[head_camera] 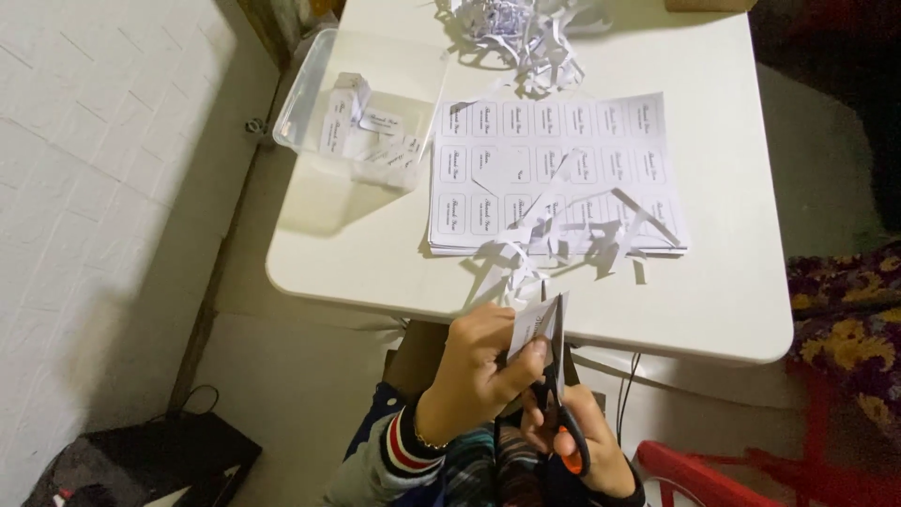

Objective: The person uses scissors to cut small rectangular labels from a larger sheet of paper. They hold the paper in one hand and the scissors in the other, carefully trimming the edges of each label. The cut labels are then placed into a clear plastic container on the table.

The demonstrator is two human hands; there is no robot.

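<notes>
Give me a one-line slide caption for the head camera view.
Left hand holds a small paper label while right hand cuts it with scissors beside a white table.

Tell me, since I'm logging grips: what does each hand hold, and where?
Left hand pinches a paper label by its lower edge; right hand holds scissors by the handles.

The desk (375, 253) looks like smooth white plastic with a soft sheen; at its 11 o'clock corner stands a clear glossy plastic box (314, 84) of matt paper labels. A matt white paper sheet (563, 174) lies mid-desk amid curled paper strips (526, 42). The scissors (561, 394) show dull metal blades and orange plastic handles
</notes>
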